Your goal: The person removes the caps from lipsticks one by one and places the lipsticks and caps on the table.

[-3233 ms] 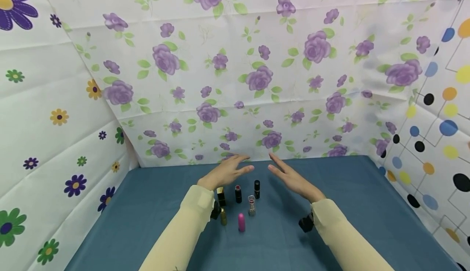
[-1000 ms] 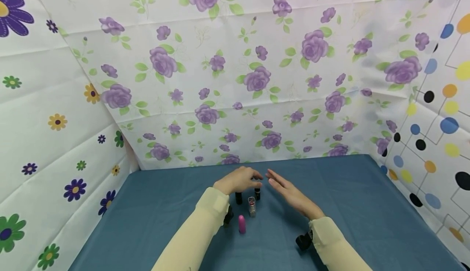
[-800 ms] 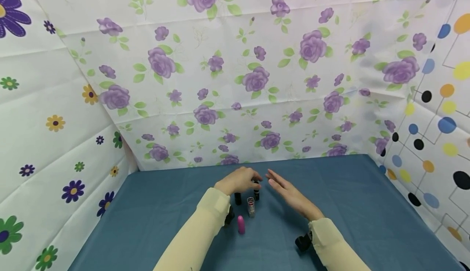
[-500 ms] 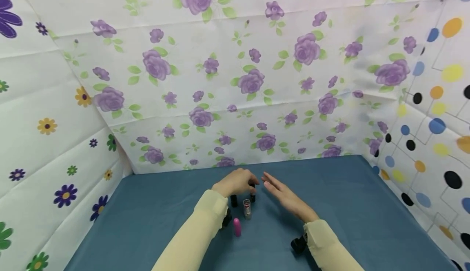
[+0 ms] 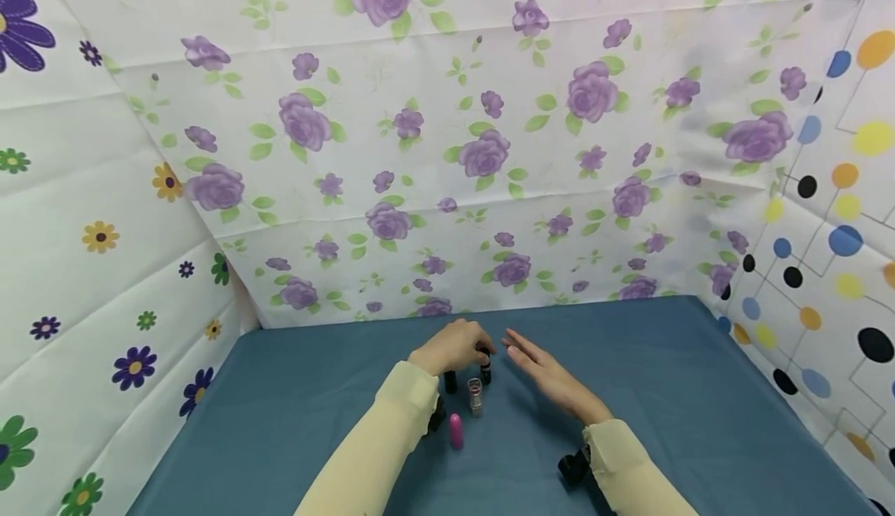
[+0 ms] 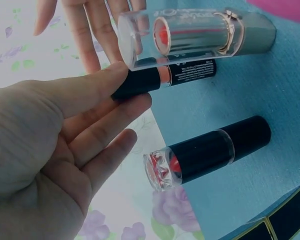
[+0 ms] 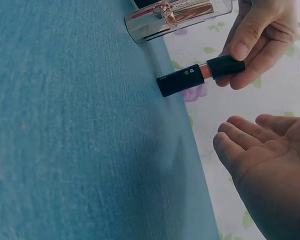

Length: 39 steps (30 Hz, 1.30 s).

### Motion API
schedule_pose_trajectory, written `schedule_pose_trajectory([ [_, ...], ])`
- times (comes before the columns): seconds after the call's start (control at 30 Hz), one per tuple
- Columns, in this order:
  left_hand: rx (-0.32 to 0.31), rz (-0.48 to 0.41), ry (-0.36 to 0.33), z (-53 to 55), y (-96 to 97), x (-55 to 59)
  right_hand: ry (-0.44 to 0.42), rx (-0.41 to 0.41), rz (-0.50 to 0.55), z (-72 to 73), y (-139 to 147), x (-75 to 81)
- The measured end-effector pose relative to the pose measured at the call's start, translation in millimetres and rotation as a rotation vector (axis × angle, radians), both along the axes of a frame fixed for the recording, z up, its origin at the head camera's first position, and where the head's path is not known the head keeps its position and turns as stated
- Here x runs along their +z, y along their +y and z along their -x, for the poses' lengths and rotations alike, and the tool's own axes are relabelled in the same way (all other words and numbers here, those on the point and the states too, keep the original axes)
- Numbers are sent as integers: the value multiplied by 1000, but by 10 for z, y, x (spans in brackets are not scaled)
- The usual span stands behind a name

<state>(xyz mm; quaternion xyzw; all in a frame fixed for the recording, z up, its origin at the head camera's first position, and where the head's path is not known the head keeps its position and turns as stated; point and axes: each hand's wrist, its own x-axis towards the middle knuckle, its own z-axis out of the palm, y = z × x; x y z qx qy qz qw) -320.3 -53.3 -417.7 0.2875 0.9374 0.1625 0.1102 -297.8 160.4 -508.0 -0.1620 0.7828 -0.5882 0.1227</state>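
Note:
My left hand [image 5: 454,346] pinches the black upper end of a lipstick [image 6: 192,72] between thumb and fingers. That lipstick stands upright, its lower end at the blue cloth in the right wrist view, with a coral band [image 7: 206,72] around its middle. To its right, my right hand [image 5: 552,380] hovers with fingers extended, palm facing inward, holding nothing. Nearest the pinched lipstick is one with a clear cap [image 5: 475,398]. Left of it stands a black lipstick with a faceted clear top [image 6: 202,157].
A bright pink lipstick tube [image 5: 456,432] stands closer to me. A black case with gold edges [image 6: 285,220] shows at the corner of the left wrist view; my left arm hides it in the head view. Flowered cloth [image 5: 391,158] rises behind the blue table [image 5: 650,376].
From beside the group, my left hand has come right and down onto the coral-banded lipstick, and its fingers have closed on the top. The right hand has lowered slightly, staying extended.

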Motion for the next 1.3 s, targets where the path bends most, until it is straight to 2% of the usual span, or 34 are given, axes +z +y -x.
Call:
schedule_pose_trajectory([
  [0.3, 1, -11, -5, 10, -19, 15, -8, 51, 25, -2, -40, -20],
  [0.63, 2, -87, -18, 29, -89, 96, -9, 115, 72, 32, -111, -36],
  [0.77, 11, -115, -25, 33, -102, 126, 12, 119, 56, 30, -144, -20],
  [1.03, 42, -187, -8, 31, -93, 141, 54, 80, 29, 0, -205, 51],
  [1.3, 66, -333, 26, 18, -112, 165, 123, 4, 30, 33, -256, 108],
])
